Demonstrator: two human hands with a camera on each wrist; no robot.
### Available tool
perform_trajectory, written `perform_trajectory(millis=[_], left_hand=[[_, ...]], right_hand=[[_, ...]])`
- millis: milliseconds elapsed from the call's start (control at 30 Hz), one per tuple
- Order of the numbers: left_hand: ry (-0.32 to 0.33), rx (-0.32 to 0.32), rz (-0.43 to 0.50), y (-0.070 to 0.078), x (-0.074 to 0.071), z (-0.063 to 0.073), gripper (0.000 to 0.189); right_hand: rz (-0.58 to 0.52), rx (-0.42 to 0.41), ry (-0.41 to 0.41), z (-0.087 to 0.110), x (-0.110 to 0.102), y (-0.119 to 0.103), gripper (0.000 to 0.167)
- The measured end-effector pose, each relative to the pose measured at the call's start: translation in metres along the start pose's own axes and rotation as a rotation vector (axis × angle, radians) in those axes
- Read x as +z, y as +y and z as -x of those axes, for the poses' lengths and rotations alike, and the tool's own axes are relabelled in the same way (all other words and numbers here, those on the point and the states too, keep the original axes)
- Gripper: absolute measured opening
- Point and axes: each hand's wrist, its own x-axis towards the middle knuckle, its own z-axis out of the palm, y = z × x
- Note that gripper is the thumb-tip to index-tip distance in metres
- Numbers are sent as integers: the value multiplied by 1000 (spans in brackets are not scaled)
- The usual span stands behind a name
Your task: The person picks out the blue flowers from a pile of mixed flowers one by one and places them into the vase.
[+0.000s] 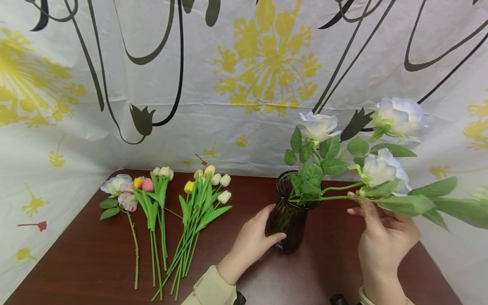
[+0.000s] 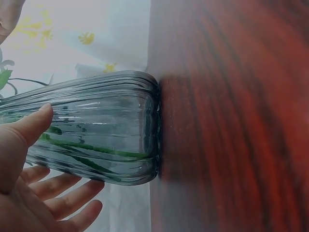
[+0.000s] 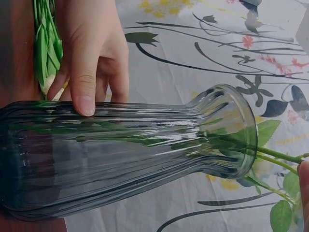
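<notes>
A dark ribbed glass vase [image 1: 287,224] stands on the table, with green stems visible through its wall in the left wrist view. My left hand [image 1: 249,239] holds its left side, thumb across the front and fingers beside or behind the glass. To the right, my right hand [image 1: 385,241] pinches a rose stem [image 1: 337,198] between thumb and fingers, just outside the rim. Leafy stems lean out of the vase to the right. They bear pale blue-white roses: an upper-left rose [image 1: 318,126], an upper-right rose [image 1: 400,116] and a lower rose [image 1: 385,171].
On the table's left lie a bunch of white and yellow tulips [image 1: 200,207], a smaller tulip bunch [image 1: 154,203] with pink and orange heads, and a stem with blue and pink blossoms [image 1: 127,199]. A patterned white cloth [image 1: 190,140] hangs behind the brown table [image 1: 95,254].
</notes>
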Motion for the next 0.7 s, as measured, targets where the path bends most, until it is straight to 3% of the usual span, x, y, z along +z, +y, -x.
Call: perform_trajectory(millis=[200,467,700], left_hand=[[22,16,-7,0,0,0,75],[26,15,-7,0,0,1,75],[20,11,-3,1,-1,1,75]], right_hand=[[68,0,-57,2,-3,3,26],[152,-8,-52,5,-1,7,23],[204,-8,-135,9,1,12,18]])
